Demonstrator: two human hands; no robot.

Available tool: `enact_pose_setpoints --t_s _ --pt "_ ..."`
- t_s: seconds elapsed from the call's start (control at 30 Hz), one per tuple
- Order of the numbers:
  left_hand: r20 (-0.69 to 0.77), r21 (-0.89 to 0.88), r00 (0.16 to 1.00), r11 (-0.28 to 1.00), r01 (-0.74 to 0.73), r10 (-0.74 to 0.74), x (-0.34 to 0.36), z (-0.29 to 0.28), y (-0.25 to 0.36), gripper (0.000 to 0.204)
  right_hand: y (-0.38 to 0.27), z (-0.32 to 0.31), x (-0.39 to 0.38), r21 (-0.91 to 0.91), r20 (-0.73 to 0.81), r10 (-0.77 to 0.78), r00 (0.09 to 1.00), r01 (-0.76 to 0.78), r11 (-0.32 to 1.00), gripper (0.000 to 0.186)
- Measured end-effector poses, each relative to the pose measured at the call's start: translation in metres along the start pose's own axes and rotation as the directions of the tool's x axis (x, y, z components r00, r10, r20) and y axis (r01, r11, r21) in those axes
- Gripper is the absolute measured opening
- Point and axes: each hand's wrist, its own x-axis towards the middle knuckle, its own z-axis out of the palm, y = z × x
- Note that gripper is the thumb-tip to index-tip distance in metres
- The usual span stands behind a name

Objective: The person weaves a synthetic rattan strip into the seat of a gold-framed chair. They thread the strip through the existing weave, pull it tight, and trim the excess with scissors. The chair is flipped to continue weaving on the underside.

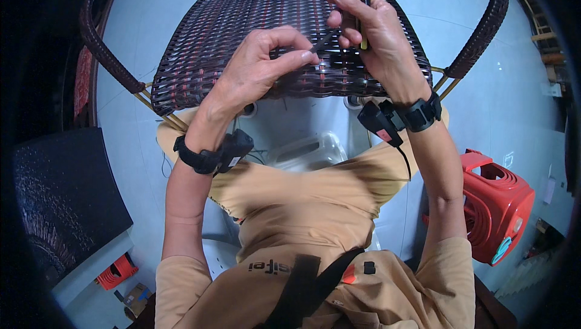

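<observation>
A dark brown woven wicker chair with reddish flecks is in front of me, its near edge toward my lap. Above the weave my left hand is closed, thumb and forefinger pinching a thin dark strip. My right hand, to the right and a little farther off, has its fingers curled round a screwdriver with a yellow and black handle, its shaft pointing away from me. The right thumb and forefinger also meet near a strip running up to the far edge. Whether both strips are one piece I cannot tell.
Curved wrapped armrests rise on both sides of the seat. On the floor at right is a red plastic stool. A dark speckled panel is at left. Between my knees shows a pale plastic piece. Shelving stands far right.
</observation>
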Motion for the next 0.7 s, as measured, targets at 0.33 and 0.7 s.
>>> enact_pose_setpoints --t_s 0.33,0.7 --pt "-0.121 -0.086 0.992 0.996 0.011 -0.021 -0.002 -0.004 0.007 0.014 -0.001 0.004 0.001 0.059 -0.015 -0.136 0.991 0.137 0.989 0.016" --pt "-0.207 0.137 0.977 0.99 -0.029 0.058 -0.006 0.006 0.004 0.013 -0.02 0.02 0.003 -0.088 -0.08 -0.101 0.992 0.094 0.992 0.011"
